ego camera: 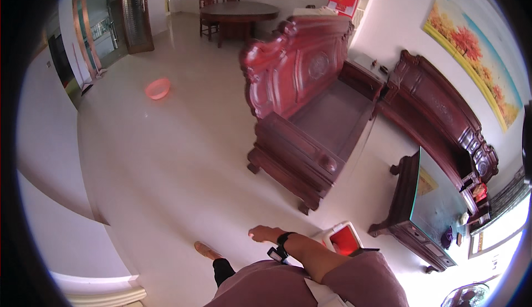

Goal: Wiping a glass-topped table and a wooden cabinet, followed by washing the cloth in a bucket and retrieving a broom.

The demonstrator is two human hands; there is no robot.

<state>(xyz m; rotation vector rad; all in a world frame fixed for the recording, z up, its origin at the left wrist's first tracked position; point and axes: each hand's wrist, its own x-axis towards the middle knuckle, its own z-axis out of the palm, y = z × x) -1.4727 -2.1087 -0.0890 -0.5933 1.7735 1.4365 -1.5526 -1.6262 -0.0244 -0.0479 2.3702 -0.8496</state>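
My right hand (262,234) is held in front of my body at the lower middle, with its fingers partly curled. Nothing shows in it, but the palm side is hidden. A black strap (286,238) with a small device (277,255) goes around this wrist. Just right of the forearm stands a pale bin (348,226) with a red liner (344,241) inside. My left hand is out of view. On the tiled floor (178,174), one foot in a brown shoe (205,250) shows to the left of my hand.
Ahead stands a carved wooden bench (291,74), with a second bench (436,107) along the right wall. A glass-topped table (436,199) is at right, above a fan (465,296). A pink basin (158,89) lies on the floor, before a round table (239,11).
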